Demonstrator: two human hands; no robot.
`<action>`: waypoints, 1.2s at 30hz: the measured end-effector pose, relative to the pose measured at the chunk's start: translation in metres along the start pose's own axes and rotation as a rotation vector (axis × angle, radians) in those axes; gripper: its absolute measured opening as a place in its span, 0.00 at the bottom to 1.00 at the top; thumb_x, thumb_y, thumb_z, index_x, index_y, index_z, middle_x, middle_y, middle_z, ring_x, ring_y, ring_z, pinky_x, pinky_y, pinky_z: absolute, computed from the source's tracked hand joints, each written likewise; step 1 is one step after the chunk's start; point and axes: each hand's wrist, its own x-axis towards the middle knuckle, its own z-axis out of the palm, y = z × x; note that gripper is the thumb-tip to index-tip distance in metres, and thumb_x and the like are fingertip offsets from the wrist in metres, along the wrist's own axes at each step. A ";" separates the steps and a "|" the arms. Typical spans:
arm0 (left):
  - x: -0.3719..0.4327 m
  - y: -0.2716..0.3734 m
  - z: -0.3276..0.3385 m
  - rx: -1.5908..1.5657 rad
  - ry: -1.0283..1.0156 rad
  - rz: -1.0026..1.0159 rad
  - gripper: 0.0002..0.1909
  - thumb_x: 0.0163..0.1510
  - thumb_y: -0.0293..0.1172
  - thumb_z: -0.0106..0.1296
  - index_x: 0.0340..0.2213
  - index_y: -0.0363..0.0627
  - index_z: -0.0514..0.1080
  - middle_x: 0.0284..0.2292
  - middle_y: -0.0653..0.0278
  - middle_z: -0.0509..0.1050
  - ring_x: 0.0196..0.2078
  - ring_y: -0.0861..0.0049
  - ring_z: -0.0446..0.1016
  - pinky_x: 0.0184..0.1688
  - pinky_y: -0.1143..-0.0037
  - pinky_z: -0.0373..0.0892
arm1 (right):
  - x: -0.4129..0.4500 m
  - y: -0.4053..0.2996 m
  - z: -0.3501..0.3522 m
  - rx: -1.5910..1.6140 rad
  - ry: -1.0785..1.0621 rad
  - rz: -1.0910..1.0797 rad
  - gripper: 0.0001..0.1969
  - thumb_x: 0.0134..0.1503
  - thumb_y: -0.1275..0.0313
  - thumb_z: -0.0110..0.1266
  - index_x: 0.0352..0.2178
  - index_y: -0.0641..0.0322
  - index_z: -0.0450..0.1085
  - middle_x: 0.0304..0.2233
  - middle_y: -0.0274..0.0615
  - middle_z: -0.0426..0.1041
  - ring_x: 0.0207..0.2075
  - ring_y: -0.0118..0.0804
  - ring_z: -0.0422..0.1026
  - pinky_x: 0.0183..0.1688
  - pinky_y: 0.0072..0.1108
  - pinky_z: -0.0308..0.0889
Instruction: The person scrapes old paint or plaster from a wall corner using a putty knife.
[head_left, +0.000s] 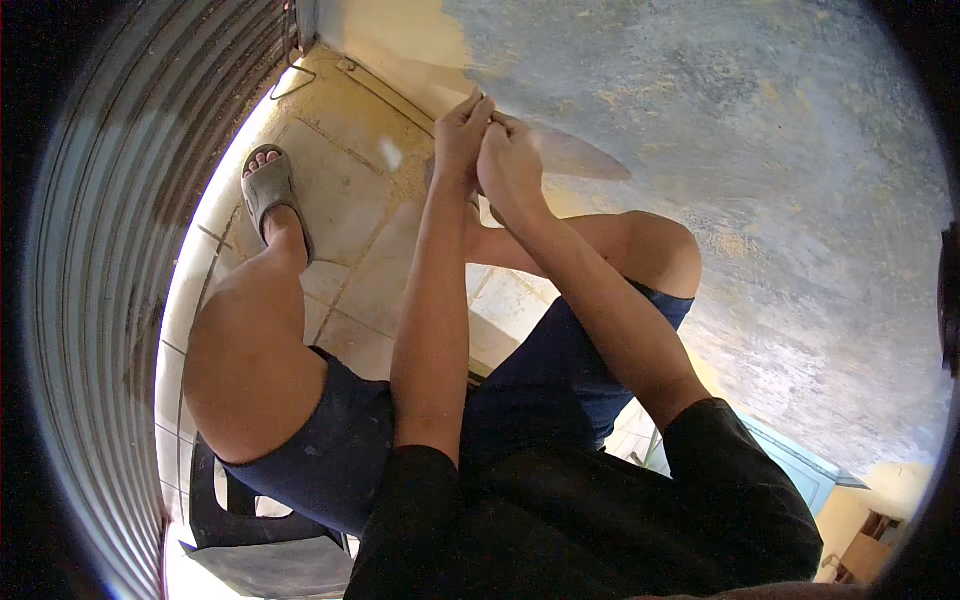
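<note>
Both hands are raised in front of me and pressed side by side, near the foot of the wall. My left hand (460, 140) has its fingers curled and its thumb laid along the top. Against it rests my right hand (514, 157), curled into a loose fist with its thumb side towards the left hand. Whatever may be pinched between the fingertips is hidden by the hands themselves. Beneath them lies the tiled floor (337, 180), dusty and partly yellowish, with a small blurred pale spot (390, 154) to the left of the hands.
A wall (712, 112) with patchy grey and yellow paint rises on the right. Corrugated metal sheeting (97, 300) curves along the left, with a bent metal rod (296, 79) at its far end. A black plastic chair (225, 529) stands under my leg. A light blue ledge (795, 457) sits lower right.
</note>
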 end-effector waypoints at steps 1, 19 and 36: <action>-0.002 0.002 0.007 0.004 0.007 -0.011 0.12 0.56 0.33 0.56 0.33 0.33 0.76 0.20 0.75 0.66 0.23 0.90 0.61 0.24 0.81 0.59 | 0.006 0.010 -0.002 0.034 0.009 -0.031 0.18 0.55 0.71 0.39 0.36 0.76 0.73 0.30 0.68 0.73 0.36 0.65 0.73 0.42 0.40 0.66; -0.007 0.014 0.008 -0.004 0.002 -0.051 0.14 0.57 0.32 0.53 0.38 0.32 0.75 0.23 0.72 0.70 0.24 0.88 0.64 0.26 0.81 0.62 | 0.011 0.017 0.001 0.047 0.028 -0.067 0.18 0.55 0.70 0.41 0.36 0.75 0.74 0.30 0.69 0.73 0.35 0.65 0.74 0.41 0.40 0.68; -0.014 0.012 0.011 0.050 0.006 0.001 0.11 0.57 0.33 0.51 0.28 0.35 0.72 0.20 0.71 0.67 0.23 0.87 0.61 0.24 0.79 0.59 | 0.001 0.012 -0.013 0.030 -0.073 0.041 0.22 0.59 0.67 0.37 0.44 0.72 0.71 0.34 0.66 0.74 0.41 0.63 0.74 0.45 0.37 0.67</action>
